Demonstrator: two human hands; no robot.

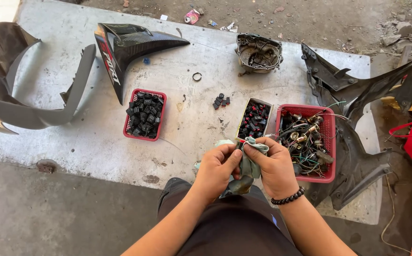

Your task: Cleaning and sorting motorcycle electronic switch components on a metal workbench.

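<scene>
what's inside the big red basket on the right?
The big red basket holds tangled wires and small metal bulb-socket parts. The right hand covers its near-left corner, and the tangle hides its floor.

Straight ahead of the hands the grey concrete slab [192, 118] lies bare between the small red basket of black parts [144, 115] and the narrow tray of black and red pieces [254, 119], with only a little heap of loose black clips [221, 100] and a metal ring [196, 76] further out. To the right the way is blocked: the large red basket of tangled wires and bulbs [309, 142] sits just beside the right hand [274, 166], hemmed by black plastic fairings [353, 156]. Far left, a grey curved panel [40, 95] closes that edge.
</scene>
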